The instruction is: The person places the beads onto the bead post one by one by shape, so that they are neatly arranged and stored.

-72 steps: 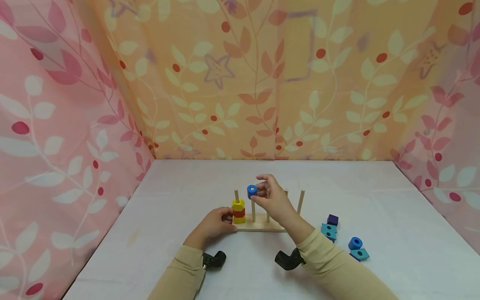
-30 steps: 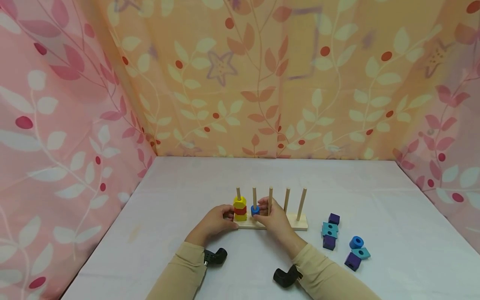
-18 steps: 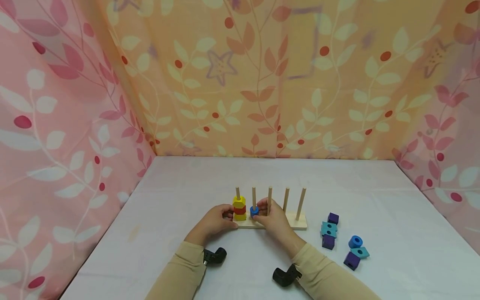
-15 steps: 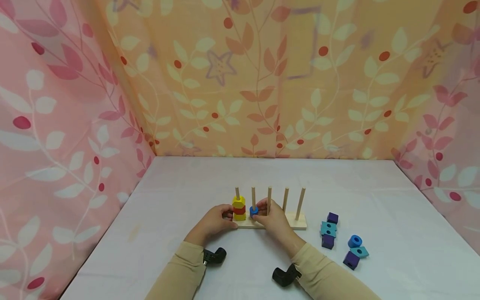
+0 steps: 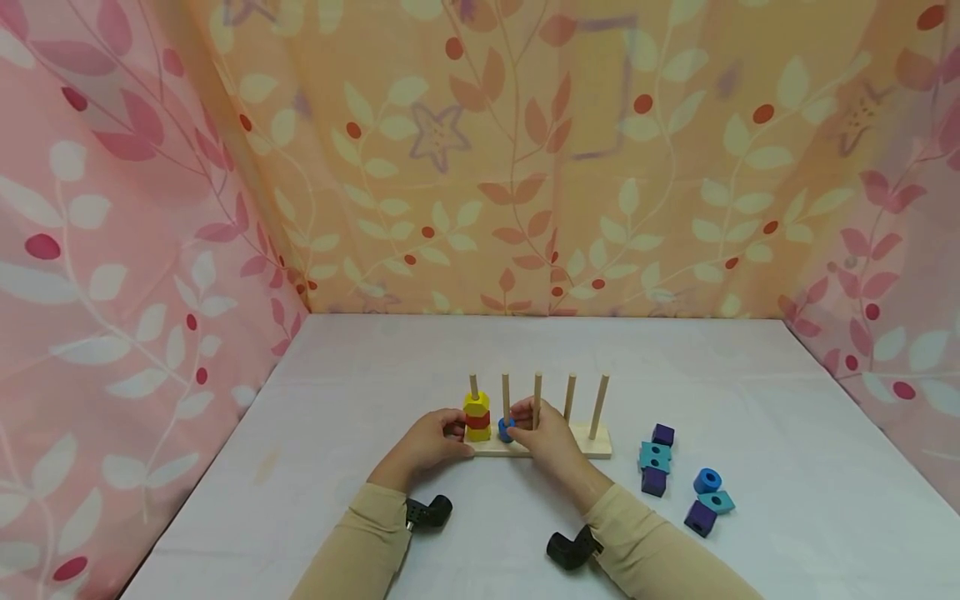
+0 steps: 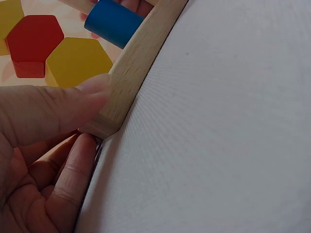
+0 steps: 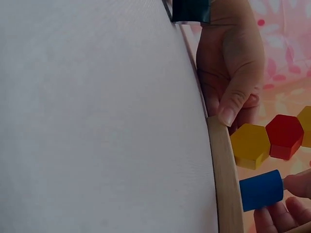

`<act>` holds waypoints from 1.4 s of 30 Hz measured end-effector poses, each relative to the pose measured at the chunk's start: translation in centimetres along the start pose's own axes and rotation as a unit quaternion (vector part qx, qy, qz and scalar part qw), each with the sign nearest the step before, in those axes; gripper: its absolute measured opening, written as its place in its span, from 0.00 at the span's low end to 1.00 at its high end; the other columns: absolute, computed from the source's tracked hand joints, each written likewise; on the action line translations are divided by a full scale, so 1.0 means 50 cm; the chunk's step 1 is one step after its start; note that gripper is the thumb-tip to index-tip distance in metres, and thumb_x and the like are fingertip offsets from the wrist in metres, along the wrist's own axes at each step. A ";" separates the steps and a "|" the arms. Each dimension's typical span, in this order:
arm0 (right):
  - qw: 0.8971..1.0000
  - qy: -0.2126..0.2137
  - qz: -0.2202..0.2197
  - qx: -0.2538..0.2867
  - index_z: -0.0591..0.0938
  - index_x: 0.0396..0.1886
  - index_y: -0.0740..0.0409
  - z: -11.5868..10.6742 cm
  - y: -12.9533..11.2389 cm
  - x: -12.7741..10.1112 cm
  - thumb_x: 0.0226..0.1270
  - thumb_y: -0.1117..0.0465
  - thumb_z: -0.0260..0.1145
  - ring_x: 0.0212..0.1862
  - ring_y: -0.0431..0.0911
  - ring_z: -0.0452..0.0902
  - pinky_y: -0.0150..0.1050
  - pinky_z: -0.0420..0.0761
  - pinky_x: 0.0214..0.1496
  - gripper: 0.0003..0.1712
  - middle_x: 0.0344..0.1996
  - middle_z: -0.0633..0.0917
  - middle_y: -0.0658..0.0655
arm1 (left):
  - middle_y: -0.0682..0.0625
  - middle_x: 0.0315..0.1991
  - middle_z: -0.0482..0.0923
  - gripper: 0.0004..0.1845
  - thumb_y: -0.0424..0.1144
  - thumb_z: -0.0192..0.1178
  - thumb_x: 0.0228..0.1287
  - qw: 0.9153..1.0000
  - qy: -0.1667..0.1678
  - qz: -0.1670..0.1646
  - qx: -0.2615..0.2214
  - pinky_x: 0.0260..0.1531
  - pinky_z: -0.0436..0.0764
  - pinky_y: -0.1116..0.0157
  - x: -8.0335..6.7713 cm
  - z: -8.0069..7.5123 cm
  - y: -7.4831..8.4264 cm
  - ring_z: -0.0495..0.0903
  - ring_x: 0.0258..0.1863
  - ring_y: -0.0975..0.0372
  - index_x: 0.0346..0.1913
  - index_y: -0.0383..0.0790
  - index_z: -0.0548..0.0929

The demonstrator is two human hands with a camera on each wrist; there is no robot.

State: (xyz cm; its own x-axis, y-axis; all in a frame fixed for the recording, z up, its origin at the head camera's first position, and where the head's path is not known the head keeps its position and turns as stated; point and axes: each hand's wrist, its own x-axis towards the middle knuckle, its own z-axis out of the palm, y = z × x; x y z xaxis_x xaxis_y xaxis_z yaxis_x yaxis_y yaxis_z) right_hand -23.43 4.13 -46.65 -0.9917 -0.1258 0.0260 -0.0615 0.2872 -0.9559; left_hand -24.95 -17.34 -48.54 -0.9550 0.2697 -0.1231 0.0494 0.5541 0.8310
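A wooden base [image 5: 581, 451] with five upright pegs stands on the white table. Its leftmost peg carries a yellow-red-yellow stack of hexagons [image 5: 477, 417]. A blue ring [image 5: 506, 430] sits low on the second peg, and my right hand [image 5: 519, 423] pinches it with its fingertips [image 7: 294, 183]. My left hand [image 5: 454, 433] grips the base's left end, thumb [image 6: 53, 109] on top of the corner. The left wrist view shows the base edge [image 6: 141, 58], the blue ring [image 6: 112, 22] and the hexagons [image 6: 77, 60] close up.
Loose blocks lie to the right of the base: purple cubes [image 5: 662, 434], teal blocks [image 5: 654, 456] and a second blue ring [image 5: 707, 481]. Floral curtains wall the table at the back and on both sides.
The right hand carried the blue ring from the top of the second peg down to the base. In the last second both hands have stayed put.
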 end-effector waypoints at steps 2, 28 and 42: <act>1.000 -0.010 -0.003 -0.004 0.74 0.46 0.64 -0.005 -0.004 -0.003 0.54 0.70 0.66 0.42 0.49 0.78 0.41 0.76 0.49 0.18 0.40 0.80 0.58 | 0.53 0.39 0.76 0.24 0.40 0.72 0.45 1.000 0.000 -0.002 -0.004 0.47 0.71 0.58 0.000 0.000 -0.001 0.73 0.40 0.60 0.49 0.43 0.78; 0.990 -0.081 -0.012 -0.117 0.76 0.45 0.64 -0.342 -0.045 -0.108 0.59 0.56 0.65 0.41 0.49 0.78 0.34 0.78 0.42 0.19 0.39 0.81 0.59 | 0.52 0.38 0.75 0.24 0.38 0.72 0.44 1.000 0.005 -0.018 -0.021 0.47 0.70 0.56 -0.002 0.004 0.001 0.71 0.40 0.58 0.48 0.45 0.78; 0.971 -0.162 0.063 -0.163 0.75 0.48 0.65 -0.482 0.067 -0.140 0.58 0.55 0.65 0.41 0.47 0.74 0.35 0.77 0.41 0.23 0.43 0.79 0.61 | 0.52 0.38 0.75 0.23 0.39 0.72 0.44 0.999 0.011 -0.032 -0.003 0.44 0.71 0.59 -0.002 0.009 0.003 0.71 0.39 0.58 0.47 0.45 0.79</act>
State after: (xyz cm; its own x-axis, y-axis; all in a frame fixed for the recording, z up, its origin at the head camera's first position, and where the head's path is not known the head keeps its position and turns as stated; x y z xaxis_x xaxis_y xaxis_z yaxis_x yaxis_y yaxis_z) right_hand -19.42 28.87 -43.00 -0.9095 -0.3465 -0.2296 -0.0257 0.5982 -0.8010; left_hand -24.74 -16.92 -48.63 -0.9622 0.2170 -0.1643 -0.0136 0.5644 0.8254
